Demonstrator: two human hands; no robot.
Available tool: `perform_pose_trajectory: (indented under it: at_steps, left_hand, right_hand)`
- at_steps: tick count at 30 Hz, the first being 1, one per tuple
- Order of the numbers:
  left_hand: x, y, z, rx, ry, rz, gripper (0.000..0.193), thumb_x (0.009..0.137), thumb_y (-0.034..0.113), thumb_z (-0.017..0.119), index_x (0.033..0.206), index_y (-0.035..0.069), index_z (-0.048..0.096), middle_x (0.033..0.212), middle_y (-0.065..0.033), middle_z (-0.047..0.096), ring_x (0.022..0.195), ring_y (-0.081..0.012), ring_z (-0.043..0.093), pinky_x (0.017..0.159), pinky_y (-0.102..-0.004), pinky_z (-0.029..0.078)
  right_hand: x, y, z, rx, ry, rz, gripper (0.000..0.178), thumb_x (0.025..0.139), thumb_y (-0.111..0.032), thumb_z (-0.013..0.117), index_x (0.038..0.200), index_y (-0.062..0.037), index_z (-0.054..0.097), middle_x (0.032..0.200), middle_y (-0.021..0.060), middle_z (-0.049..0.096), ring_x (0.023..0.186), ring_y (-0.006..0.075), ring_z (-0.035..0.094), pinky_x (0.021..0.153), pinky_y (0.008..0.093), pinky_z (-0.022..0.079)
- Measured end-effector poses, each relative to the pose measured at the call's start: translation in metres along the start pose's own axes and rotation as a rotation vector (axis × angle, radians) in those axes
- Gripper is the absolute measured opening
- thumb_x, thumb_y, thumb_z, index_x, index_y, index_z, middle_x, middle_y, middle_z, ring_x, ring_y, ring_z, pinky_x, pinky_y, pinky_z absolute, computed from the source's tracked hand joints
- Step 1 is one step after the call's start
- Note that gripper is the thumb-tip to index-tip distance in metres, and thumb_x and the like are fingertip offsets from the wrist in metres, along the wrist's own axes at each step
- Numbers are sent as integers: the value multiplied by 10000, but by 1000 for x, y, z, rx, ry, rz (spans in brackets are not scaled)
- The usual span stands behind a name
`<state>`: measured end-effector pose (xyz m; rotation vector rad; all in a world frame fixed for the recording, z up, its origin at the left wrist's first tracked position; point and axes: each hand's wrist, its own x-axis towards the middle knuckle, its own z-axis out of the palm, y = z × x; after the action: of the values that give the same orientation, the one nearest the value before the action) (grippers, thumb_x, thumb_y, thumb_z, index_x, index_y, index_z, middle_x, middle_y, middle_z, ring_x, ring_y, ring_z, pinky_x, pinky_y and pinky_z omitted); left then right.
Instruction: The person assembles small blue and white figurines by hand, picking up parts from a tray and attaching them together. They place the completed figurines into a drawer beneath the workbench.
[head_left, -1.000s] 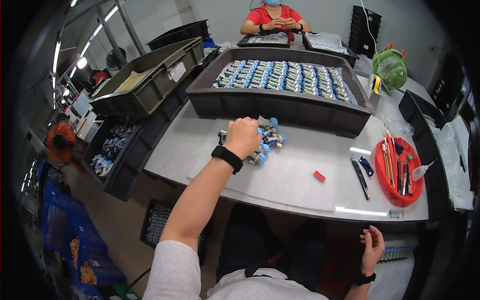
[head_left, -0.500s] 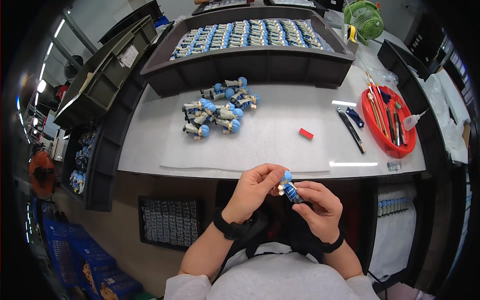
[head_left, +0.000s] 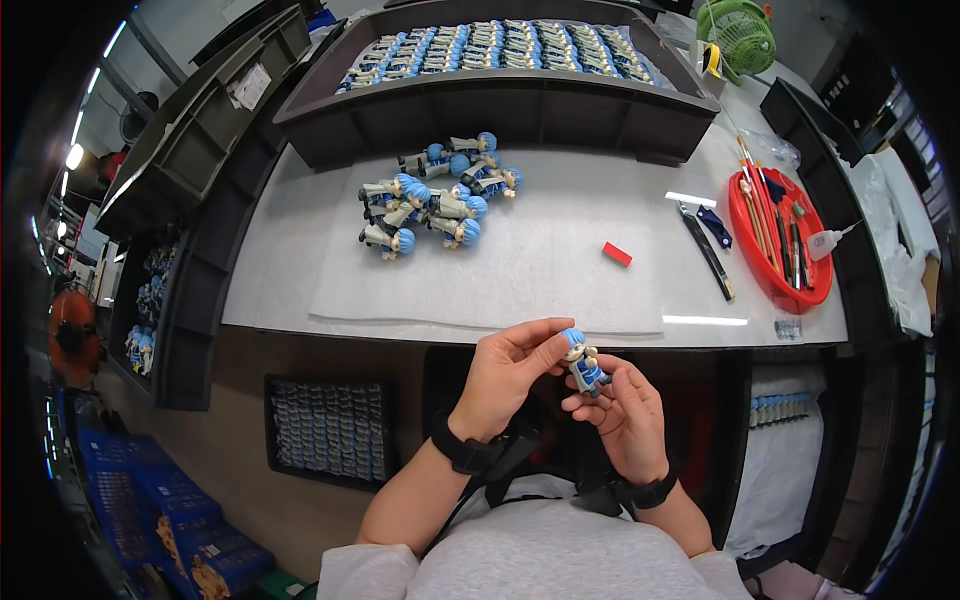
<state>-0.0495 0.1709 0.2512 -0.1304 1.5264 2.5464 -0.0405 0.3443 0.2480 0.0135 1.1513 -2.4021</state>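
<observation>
A small blue-haired toy figurine (head_left: pixel 587 372) in a blue and white outfit is held upright, tilted slightly, just off the table's front edge. My left hand (head_left: pixel 507 375) pinches it by the head between thumb and fingers. Around its legs and lower body, my right hand (head_left: pixel 628 415) is closed loosely, thumb on one side and fingertips underneath. On the table ahead, to the left, lies a loose pile of matching figurines (head_left: pixel 440 205). A red block (head_left: pixel 617 254) rests on the table beyond my right hand.
A dark tray (head_left: pixel 500 115) filled with rows of figurines stands at the back. To the right are a cutter knife (head_left: pixel 706 252) and a red basin (head_left: pixel 827 285) of brushes and tools. Dark crates (head_left: pixel 190 340) line the left; another figurine-filled tray (head_left: pixel 268 425) sits low.
The figurine has been turned so that its front shows differently. My right hand has shifted its fingers beneath it, palm rolled more upward, while my left hand keeps its hold on the head.
</observation>
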Motion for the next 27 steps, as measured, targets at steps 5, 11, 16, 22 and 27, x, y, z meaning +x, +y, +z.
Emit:
perform_pose_trajectory:
  at_steps: [5, 11, 16, 22, 27]
  left_hand:
    - [-1, -3, 0, -20, -11, -3, 315, 909, 97, 552, 1201, -20, 538, 1057, -104, 629, 906, -132, 598, 806, -257, 496]
    - [-3, 0, 5, -139, -27, -40, 329, 910, 109, 555, 1214, -16, 534, 1066, -80, 628, 958, -129, 592, 866, -266, 486]
    - [-4, -3, 8, 73, -8, 20, 332, 907, 141, 571, 1204, -4, 546, 1013, -58, 638, 930, -113, 591, 840, -253, 489]
    - [-4, -5, 13, -43, -27, -112, 273, 914, 150, 561, 1137, -8, 573, 981, -66, 639, 863, -105, 608, 783, -248, 514]
    - [-4, -13, 12, -80, -38, -155, 272, 921, 156, 549, 1136, -10, 570, 988, -77, 636, 851, -113, 619, 763, -246, 531]
  right_hand:
    - [-2, 1, -3, -101, 55, -140, 305, 938, -137, 499, 1188, 36, 464, 1013, 174, 608, 893, 243, 644, 754, 295, 550]
    - [-3, 5, -4, -230, 38, -271, 370, 854, -15, 606, 1194, 24, 468, 1071, 161, 591, 961, 216, 611, 825, 306, 520]
    - [-5, 9, -5, -435, 53, -469, 489, 757, 67, 680, 1197, 0, 477, 1182, 138, 517, 1091, 200, 530, 885, 310, 488]
    - [-3, 8, 4, -449, 64, -682, 542, 716, 81, 712, 1196, -24, 482, 1199, 105, 487, 1079, 175, 519, 865, 283, 489]
    - [-2, 7, 2, -450, 41, -675, 544, 717, 86, 710, 1198, -22, 479, 1183, 102, 500, 1062, 170, 528, 849, 278, 497]
